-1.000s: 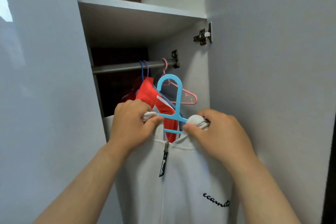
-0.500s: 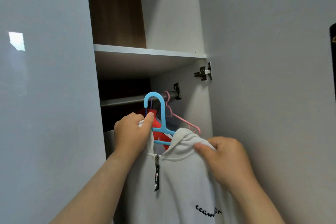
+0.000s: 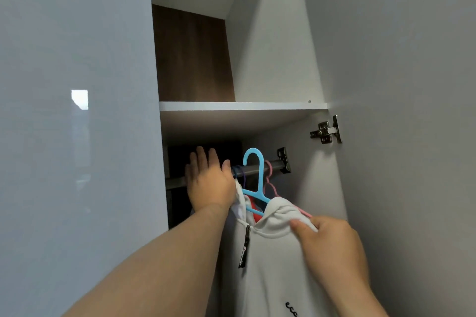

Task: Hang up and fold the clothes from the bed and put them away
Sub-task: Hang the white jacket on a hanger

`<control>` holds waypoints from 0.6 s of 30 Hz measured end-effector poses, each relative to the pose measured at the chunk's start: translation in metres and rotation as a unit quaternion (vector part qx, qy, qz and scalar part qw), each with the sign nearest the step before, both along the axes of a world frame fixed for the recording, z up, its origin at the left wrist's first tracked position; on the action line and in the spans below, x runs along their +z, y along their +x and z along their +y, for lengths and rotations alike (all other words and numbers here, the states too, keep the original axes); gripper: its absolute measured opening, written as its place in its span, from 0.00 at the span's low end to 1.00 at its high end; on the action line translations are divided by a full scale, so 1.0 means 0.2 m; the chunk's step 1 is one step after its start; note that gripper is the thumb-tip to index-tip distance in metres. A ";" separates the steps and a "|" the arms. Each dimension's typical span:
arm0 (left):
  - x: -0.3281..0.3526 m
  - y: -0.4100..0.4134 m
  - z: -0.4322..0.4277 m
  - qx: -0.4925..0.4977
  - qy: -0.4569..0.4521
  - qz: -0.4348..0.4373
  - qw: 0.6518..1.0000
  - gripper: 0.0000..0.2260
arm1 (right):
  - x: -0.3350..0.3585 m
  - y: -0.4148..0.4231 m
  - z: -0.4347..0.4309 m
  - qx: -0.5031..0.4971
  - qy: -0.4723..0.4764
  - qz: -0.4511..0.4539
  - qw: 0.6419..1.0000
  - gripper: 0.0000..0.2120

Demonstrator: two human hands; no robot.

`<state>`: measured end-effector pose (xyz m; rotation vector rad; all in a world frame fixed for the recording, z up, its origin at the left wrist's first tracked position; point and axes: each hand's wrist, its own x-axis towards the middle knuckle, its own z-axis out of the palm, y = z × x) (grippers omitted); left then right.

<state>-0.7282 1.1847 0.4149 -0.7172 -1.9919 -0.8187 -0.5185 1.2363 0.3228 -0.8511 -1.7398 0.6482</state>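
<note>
The open wardrobe [image 3: 270,59] fills the view, with its glossy grey door [image 3: 77,162] outside the left hand [image 3: 208,183] and the swung-out door [image 3: 399,136] outside the right hand [image 3: 332,242]. A white shelf [image 3: 242,105] runs across well above both hands. The white hoodie [image 3: 273,265] hangs between the two forearms and drops out of the bottom of the view. The right hand pinches its shoulder cloth from the right, thumb on top, over one arm of the blue hanger [image 3: 260,180] inside it. The left hand is raised and holds nothing; its fingers are straight and its back faces the camera as it lies against the metal rail [image 3: 274,164]. That rail runs left to right, passes behind the left hand and ends at a bracket [image 3: 283,163] above the right hand. The next move turns on the blue hook, which stands upright just right of the left thumb. Its crown is level with the top of the rail, and I cannot tell whether it is over the rail or only in front of it. The left hand is the nearer one to the hook. The gap it needs looks narrow, judging by the dark hooks [image 3: 238,172] at the thumb and the pink hanger [image 3: 269,183] just beyond the blue stem. A red garment [image 3: 256,213] shows through the hoodie's neck, below the left hand, and a black zip pull [image 3: 244,249] hangs between the wrists. A metal hinge [image 3: 325,132] sits high above the right hand.
</note>
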 end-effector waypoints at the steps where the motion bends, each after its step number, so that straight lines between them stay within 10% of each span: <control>1: 0.01 -0.04 0.02 0.009 -0.009 -0.010 1.000 0.25 | 0.01 -0.02 0.01 0.000 -0.002 -0.004 1.000 0.21; 9: -0.01 -0.31 0.14 0.115 -0.077 -0.156 0.978 0.31 | 0.03 -0.12 0.09 0.004 -0.001 -0.033 0.999 0.22; 18: 0.02 -0.32 0.13 0.142 -0.067 -0.123 0.980 0.12 | 0.06 -0.28 0.15 0.024 -0.008 -0.026 0.999 0.19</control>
